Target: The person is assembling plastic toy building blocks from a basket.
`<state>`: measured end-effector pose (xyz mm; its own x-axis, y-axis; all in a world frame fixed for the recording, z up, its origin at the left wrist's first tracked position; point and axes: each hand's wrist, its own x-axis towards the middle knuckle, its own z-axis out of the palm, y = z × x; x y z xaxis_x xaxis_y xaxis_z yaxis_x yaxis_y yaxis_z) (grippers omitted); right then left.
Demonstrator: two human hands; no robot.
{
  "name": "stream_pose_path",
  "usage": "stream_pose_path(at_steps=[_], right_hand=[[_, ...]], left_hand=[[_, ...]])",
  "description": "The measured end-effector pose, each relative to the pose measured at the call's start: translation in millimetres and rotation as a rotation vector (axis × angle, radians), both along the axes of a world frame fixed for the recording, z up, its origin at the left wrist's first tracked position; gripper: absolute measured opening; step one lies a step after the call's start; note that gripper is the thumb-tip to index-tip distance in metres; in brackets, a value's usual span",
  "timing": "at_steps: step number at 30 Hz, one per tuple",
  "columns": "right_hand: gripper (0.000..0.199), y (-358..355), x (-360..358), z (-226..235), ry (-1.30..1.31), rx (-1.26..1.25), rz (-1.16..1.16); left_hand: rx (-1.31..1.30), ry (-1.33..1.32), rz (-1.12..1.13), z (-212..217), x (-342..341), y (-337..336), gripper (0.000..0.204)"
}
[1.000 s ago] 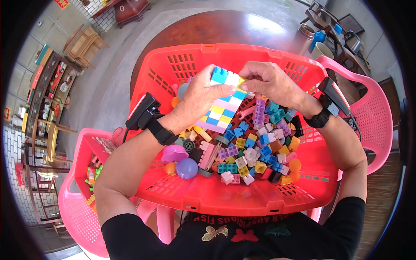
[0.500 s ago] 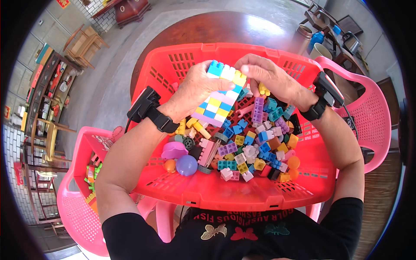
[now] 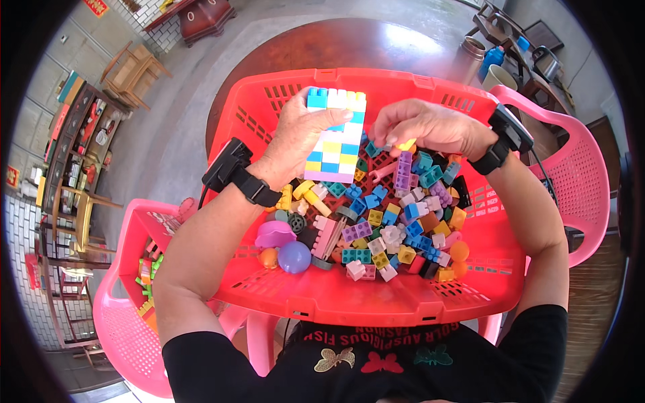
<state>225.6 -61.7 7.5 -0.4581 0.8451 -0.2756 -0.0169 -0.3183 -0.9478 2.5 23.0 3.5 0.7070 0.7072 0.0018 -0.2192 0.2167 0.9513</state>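
My left hand (image 3: 299,138) grips a flat wall of joined toy bricks (image 3: 334,138) in blue, white, yellow and pink, held upright over a red plastic basket (image 3: 376,299). My right hand (image 3: 423,124) is just to the right of the wall, fingers pinched on a small yellow brick (image 3: 406,144). Under both hands lies a heap of loose coloured bricks (image 3: 390,221) in the basket. Both wrists wear black straps with small devices.
A purple ball (image 3: 294,256), an orange ball (image 3: 268,258) and a pink piece (image 3: 275,235) lie at the basket's left front. Pink plastic chairs stand at left (image 3: 127,316) and right (image 3: 571,174). A round brown table (image 3: 349,47) is beyond the basket.
My left hand has lifted the brick wall up and away toward the basket's far side. My right hand moved off the wall's top and now pinches a yellow brick beside it.
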Motion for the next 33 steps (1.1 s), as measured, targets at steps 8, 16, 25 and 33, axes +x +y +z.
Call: stream_pose_path(at_steps=[8,16,25,33], right_hand=[[0.024,-2.4,-2.5,10.3,-0.068,0.093,-0.086],[0.038,-7.9,-15.4,-60.1,-0.912,0.864,0.211],[0.05,-16.6,-47.8,-60.6,-1.268,0.793,0.476],[0.05,-16.3,-31.1,-45.1,-1.192,0.662,0.447]], left_hand=[[-0.11,0.015,-0.058,-4.9,-0.6,3.6,0.03],[-0.145,-0.002,-0.052,-1.4,2.1,-1.1,0.029],[-0.079,0.042,-0.073,-8.3,1.5,5.0,0.029],[-0.128,-0.053,-0.092,-7.3,4.0,4.7,0.033]])
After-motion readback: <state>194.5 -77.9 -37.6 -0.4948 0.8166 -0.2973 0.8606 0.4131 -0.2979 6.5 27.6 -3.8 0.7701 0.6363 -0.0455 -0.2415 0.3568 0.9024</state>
